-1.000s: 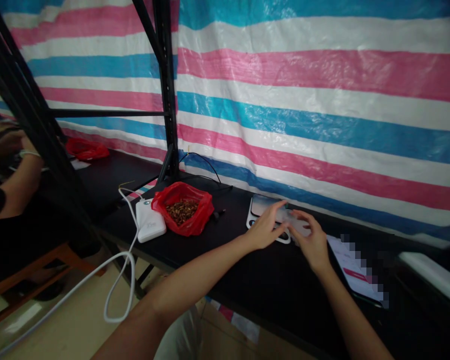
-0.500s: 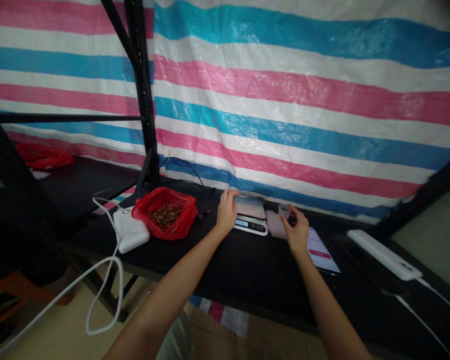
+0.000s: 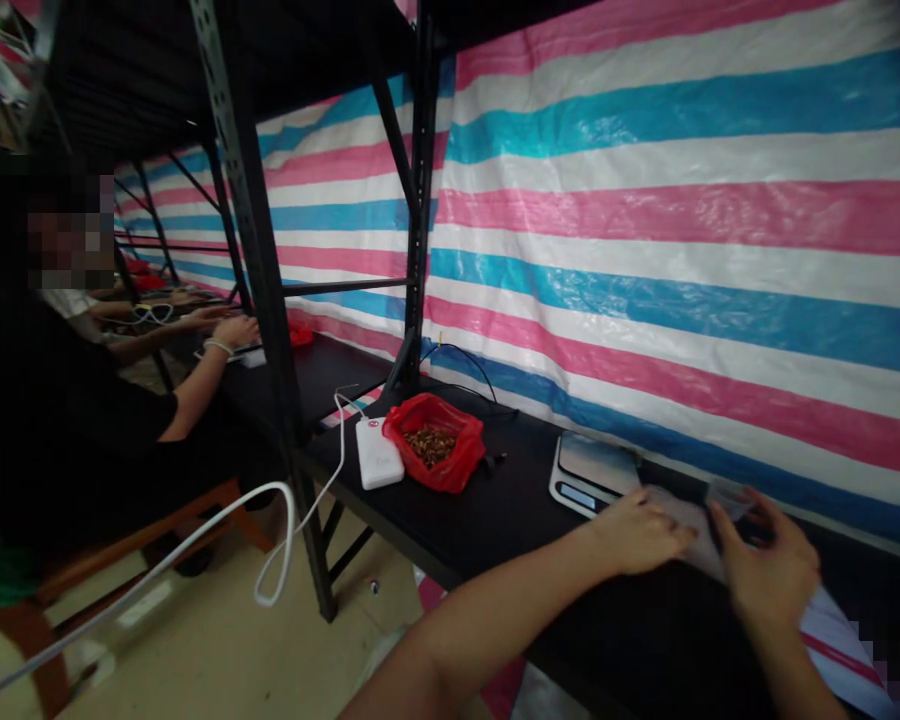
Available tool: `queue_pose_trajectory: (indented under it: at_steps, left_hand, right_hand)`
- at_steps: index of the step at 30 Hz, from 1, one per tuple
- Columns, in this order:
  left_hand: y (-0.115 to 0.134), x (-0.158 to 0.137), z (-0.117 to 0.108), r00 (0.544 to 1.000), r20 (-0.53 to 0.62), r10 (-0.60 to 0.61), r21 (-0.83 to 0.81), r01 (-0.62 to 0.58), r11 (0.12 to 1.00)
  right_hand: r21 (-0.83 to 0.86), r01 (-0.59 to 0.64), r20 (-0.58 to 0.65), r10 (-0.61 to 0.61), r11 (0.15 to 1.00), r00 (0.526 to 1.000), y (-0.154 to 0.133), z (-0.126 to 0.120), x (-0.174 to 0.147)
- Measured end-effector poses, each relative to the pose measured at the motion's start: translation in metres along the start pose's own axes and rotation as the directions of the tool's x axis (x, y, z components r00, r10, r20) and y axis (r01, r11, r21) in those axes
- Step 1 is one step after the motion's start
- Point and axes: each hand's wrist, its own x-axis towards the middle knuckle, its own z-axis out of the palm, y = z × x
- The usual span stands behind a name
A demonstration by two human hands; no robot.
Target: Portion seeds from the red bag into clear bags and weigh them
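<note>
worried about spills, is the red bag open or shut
Open: the red bag gapes at the top, showing small brown pieces inside.

Watching remotely, I count one digital scale (image 3: pixel 596 463), one clear cup (image 3: pixel 729 497), one phone (image 3: pixel 836 640), one power bank (image 3: pixel 379 456) and one red bag (image 3: pixel 454 468) at the near table (image 3: pixel 510 520).
</note>
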Motion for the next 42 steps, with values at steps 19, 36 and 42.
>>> queue_pose_trajectory:
  at_steps: [19,36,42]
  left_hand:
    - [0.007,0.002,0.0,0.988,0.148,-0.034,-0.042,0.041,0.998]
    - [0.006,-0.001,-0.009,0.99,0.074,-0.12,-0.096,0.127,0.987]
    - [-0.015,-0.007,-0.021,0.853,-0.195,-0.485,-0.182,0.454,0.872]
  right_hand:
    - [0.053,-0.046,-0.029,0.048,0.998,0.998,0.0,0.005,-0.004]
    - [0.386,-0.315,-0.015,0.348,0.867,0.938,-0.004,0.004,0.001]
    - [0.466,-0.338,-0.038,0.401,0.817,0.915,-0.008,0.0,0.003]
